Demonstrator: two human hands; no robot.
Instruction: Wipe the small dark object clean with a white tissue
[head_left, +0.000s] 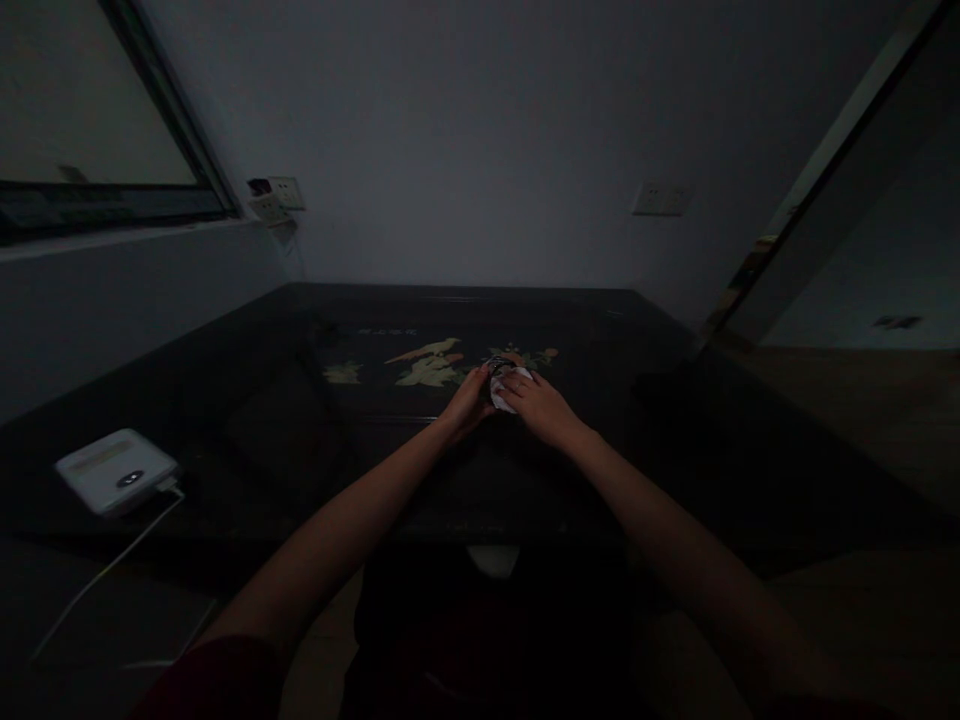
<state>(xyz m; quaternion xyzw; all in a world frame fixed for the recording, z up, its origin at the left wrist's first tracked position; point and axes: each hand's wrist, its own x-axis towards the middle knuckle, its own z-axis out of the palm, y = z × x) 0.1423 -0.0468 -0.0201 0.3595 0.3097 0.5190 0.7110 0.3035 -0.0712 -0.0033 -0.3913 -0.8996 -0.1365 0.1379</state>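
Note:
Both my hands meet over the middle of a dark table [247, 440]. My left hand [469, 398] is closed around the left side of a small dark object with shiny edges [496, 364]; poor light and my fingers hide its kind. A crumpled white cloth or tissue [507, 398] lies against this object. My right hand [541, 402] grips the white piece, its fingers bent over it and pressing it to the object. Just behind my hands, the tabletop carries a painted pattern of a yellow bird [429, 352] and flowers.
At the left stands a white box-shaped device [118, 470] with a white cable [112, 560] hanging off the table's front edge. A wall with sockets [661, 199] rises behind the table. A window [90, 100] is at the upper left, and a doorway opens at right.

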